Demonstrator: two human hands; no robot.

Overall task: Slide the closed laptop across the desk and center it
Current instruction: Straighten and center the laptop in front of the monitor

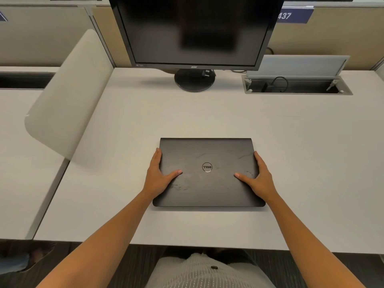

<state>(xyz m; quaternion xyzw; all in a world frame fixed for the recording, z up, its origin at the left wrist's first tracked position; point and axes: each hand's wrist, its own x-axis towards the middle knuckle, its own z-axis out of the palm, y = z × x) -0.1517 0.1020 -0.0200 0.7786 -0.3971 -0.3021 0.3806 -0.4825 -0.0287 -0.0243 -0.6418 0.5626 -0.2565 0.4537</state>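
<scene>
A closed black laptop (207,154) with a round silver logo lies flat on the pale desk (301,163), roughly in line with the monitor. My left hand (159,175) clasps its left edge, thumb lying on the lid and fingers running along the side. My right hand (257,176) mirrors this on the right edge, thumb on the lid. Both forearms reach in from the near edge of the desk.
A dark monitor (195,30) on a round stand (194,81) rises at the back of the desk. An open cable hatch (297,86) with its raised lid sits at the back right. A beige curved divider panel (66,96) borders the desk's left side.
</scene>
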